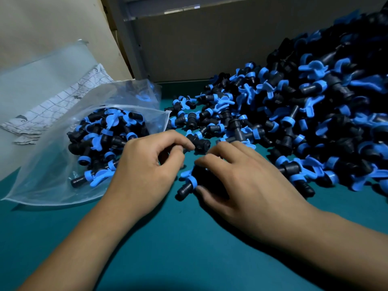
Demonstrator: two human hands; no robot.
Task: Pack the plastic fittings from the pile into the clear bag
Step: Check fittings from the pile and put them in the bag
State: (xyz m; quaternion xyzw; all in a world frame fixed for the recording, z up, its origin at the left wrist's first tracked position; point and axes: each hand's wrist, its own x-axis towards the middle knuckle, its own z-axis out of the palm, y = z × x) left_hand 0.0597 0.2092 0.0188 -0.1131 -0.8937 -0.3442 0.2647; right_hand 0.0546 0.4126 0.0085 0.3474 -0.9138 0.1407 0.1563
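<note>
a teal felt-like tabletop point(189, 248) fills the frame, and from one to four o'clock rises the big heap of black-and-blue plastic fittings point(315, 114), banked against a grey back panel point(199, 43). at nine o'clock lies the clear plastic bag point(42, 175), mouth turned toward the heap and already partly filled with the same fittings; a second, flat clear bag point(42, 66) and a printed paper sheet point(63, 106) sit behind it at ten o'clock.

at centre we find our two bare hands side by side at the heap's near edge. our right hand point(245, 181) is curled over a black fitting with a blue collar point(189, 183), thumb under it and fingers arched above, so we judge it gripped. our left hand point(147, 171) is at the bag's mouth, its finger and thumb tips drawn together; they seem to close on a small dark piece just short of another black fitting point(199, 141) at twelve o'clock of it, but shadow hides the contact and we cannot tell for sure what it pinches.

the risks, as we judge them: the bag's mouth lies slack and half collapsed, so a fitting tossed rather than placed could strike the lip and skid onto the table. the blue winged tabs interlock, so one lifted piece could drag its neighbours out. and the steep heap could slide toward us if its near edge is undercut.
</note>
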